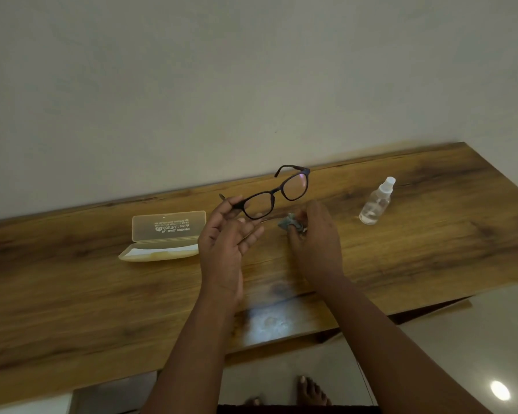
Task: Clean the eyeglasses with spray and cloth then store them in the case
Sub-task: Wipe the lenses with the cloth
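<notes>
Black-framed eyeglasses [274, 192] hang above the wooden table [72, 309], temples unfolded. My left hand [225, 234] pinches the frame's left corner between thumb and forefinger, the other fingers loosely spread. Just right of it, my right hand [314, 237] grips a small crumpled grey cloth [287, 223] below the lenses. A clear spray bottle [376, 201] with a white nozzle stands upright at the right, apart from both hands. The translucent beige case [165, 237] lies open on the left, lid raised, a white lining inside.
A plain wall runs behind the table's far edge. The table's near edge crosses the lower frame, with a glossy floor and bare feet [310, 392] below it. A light glare lies on the wood in front of my arms.
</notes>
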